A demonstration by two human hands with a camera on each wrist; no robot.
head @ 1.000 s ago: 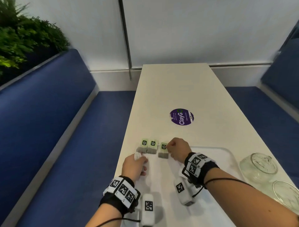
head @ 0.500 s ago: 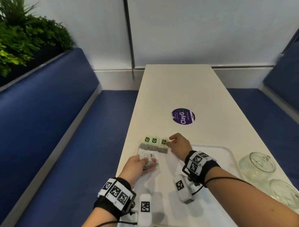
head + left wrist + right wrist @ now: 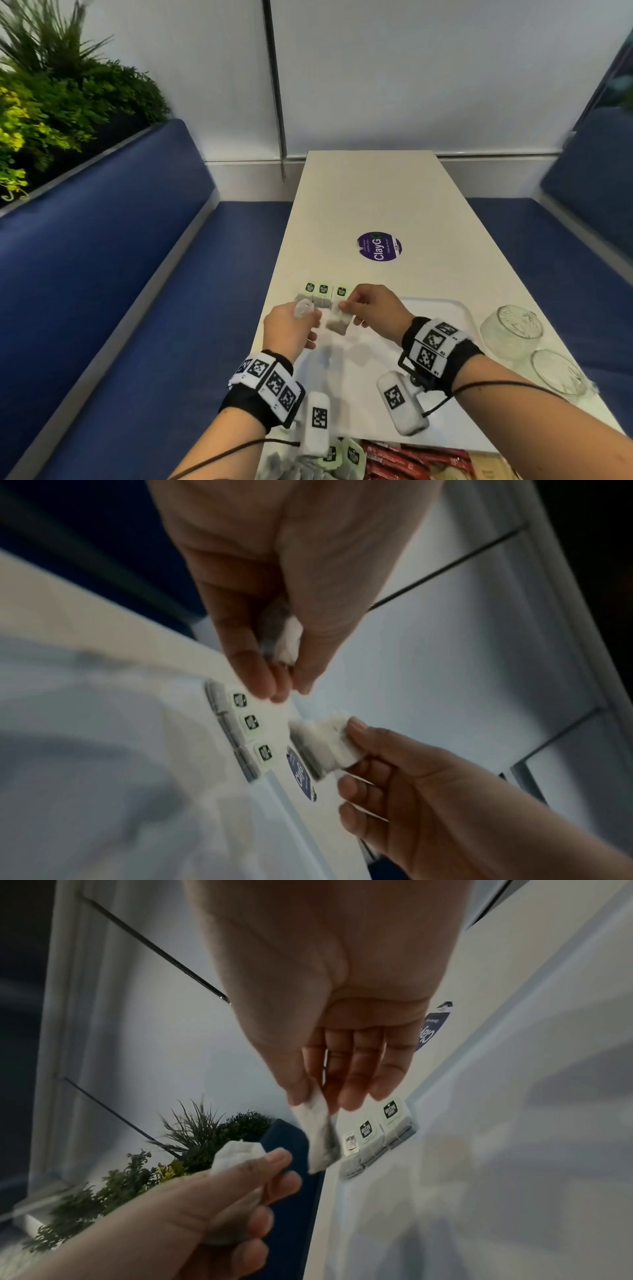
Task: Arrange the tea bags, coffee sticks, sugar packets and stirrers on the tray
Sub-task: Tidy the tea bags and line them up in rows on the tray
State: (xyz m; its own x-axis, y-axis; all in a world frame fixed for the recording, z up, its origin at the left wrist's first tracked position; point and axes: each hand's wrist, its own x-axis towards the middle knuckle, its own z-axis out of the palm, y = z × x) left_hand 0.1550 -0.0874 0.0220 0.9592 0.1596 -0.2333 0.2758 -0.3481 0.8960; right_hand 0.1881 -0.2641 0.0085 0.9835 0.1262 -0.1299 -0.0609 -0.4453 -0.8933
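Blue benches [image 3: 113,260] flank the long white table [image 3: 370,198] I'm working over, with a plant [image 3: 51,92] up at the left corner and a white wall [image 3: 411,68] behind. Beyond my fingertips sits a purple sticker [image 3: 379,246]. Under both wrists lies the white tray [image 3: 442,308], its far rim just past my knuckles. Two glass jars [image 3: 511,328] stand to the right of my right hand, well apart from it.

My right hand [image 3: 373,308] hangs above the tray's far left corner, thumb and forefinger pinching the top edge of a tea bag [image 3: 338,321] that dangles below them; the other fingers curl loosely beside it. My left hand [image 3: 291,329] is just beside, fingers curled round a crumpled white bag [image 3: 303,307] that pokes out above the thumb. The two hands are near each other, not touching.

Just ahead of both sets of fingertips, three tea bags [image 3: 323,294] with green tags lie side by side in a row on the tray's far edge. Near my forearms, by the bottom edge, I see more green-tagged bags [image 3: 342,457] and red sticks [image 3: 404,460].
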